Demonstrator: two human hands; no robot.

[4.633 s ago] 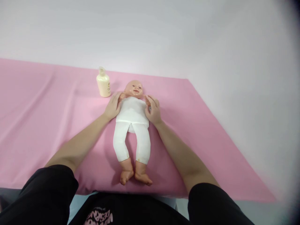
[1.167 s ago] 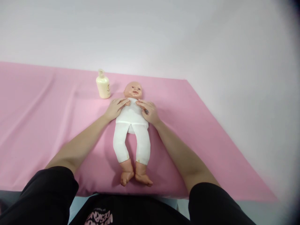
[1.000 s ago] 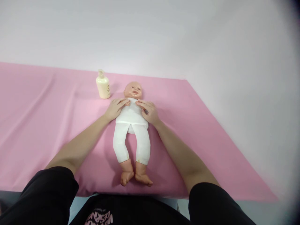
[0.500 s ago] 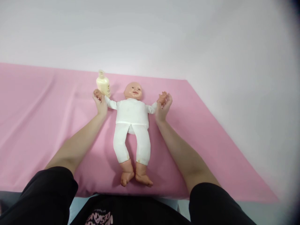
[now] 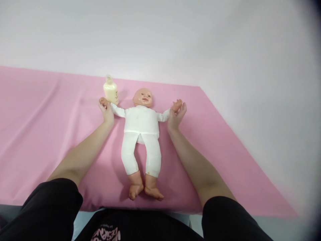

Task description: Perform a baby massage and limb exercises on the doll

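A doll point(image 5: 140, 134) lies on its back on a pink sheet point(image 5: 45, 134), head toward the far edge and feet at the near edge. It wears a white top and white leggings; the head, hands and feet are bare plastic. Both of its arms are stretched straight out to the sides.

The left hand point(image 5: 106, 110) lies on the sheet at the end of the doll's outstretched arm on that side. Its fingers are curled round the doll's small hand and wrist, a light closed grip, with the palm turned partly up.

The right hand point(image 5: 176, 115) is at the end of the doll's other arm. The doll's hand rests against its palm and fingers. The fingers are only loosely bent and partly spread, more open than those of the left hand; whether they actually clasp the doll's hand cannot be told from this view.

A cream bottle point(image 5: 110, 89) with a pump top stands upright on the sheet near the far edge, just beyond the left hand and beside the doll's head. Contact between bottle and hand cannot be confirmed.

The person's forearms run from the near edge up along either side of the doll, clear of its legs. Black sleeves point(image 5: 57, 207) cover the upper arms.
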